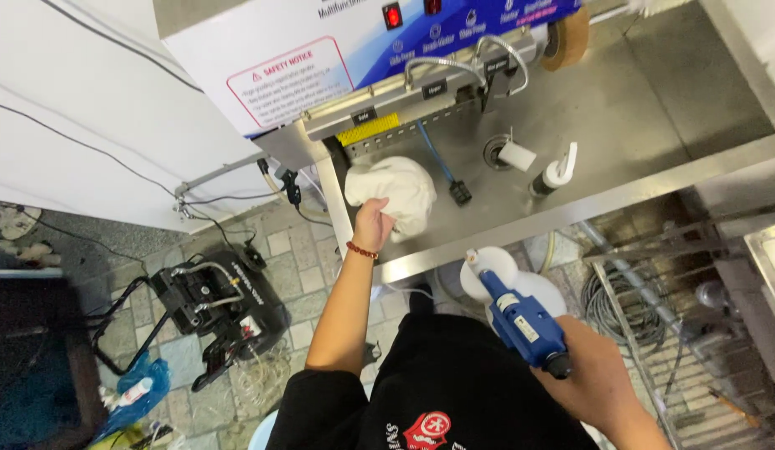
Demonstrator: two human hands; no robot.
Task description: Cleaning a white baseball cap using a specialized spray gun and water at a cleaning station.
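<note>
The left hand [372,222] is closed on a white cloth [393,193] bunched on the steel surface [621,108]. The right hand [589,368], well apart and nearer the body, is wrapped around a blue spray gun [521,318]. Beyond it lies a white bottle [557,172].

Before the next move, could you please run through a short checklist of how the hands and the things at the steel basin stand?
1. Left hand grips the crumpled white cloth: ok.
2. Cloth lies inside the stainless steel basin: ok.
3. Right hand holds the blue spray gun with white nozzle: ok.
4. Nozzle over the cloth: not ok, it sits outside the basin's front rim.
5. Trigger pressed: cannot tell.
6. White pump bottle apart from the cloth: ok.
</note>
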